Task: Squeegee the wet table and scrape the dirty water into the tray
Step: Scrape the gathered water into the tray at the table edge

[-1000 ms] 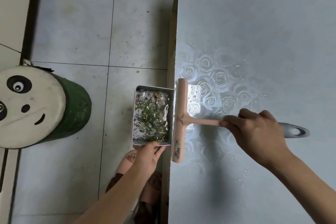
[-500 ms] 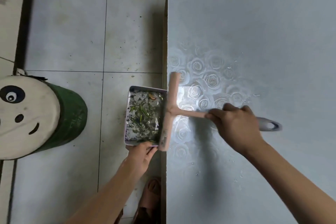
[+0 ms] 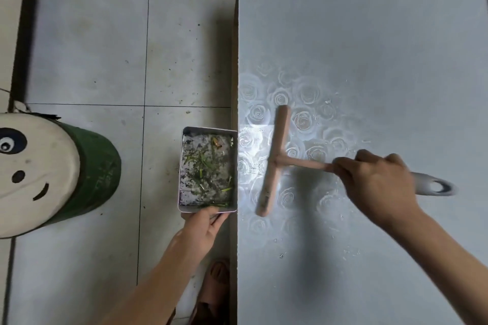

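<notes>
A pink squeegee with a grey handle end lies over the wet table, its blade a little in from the table's left edge. My right hand grips its handle. A metal tray holding dirty water and green scraps is held just below and against the table's left edge. My left hand grips the tray's near end. Water drops and a rose pattern shine on the table around the blade.
A green bin with a white panda-face lid stands on the tiled floor at the left. A foot in a brown sandal shows below the tray beside the table edge.
The squeegee blade was at the table edge over the tray half a second ago; it has since drawn back to the right onto the table. The tray stays at the edge.
</notes>
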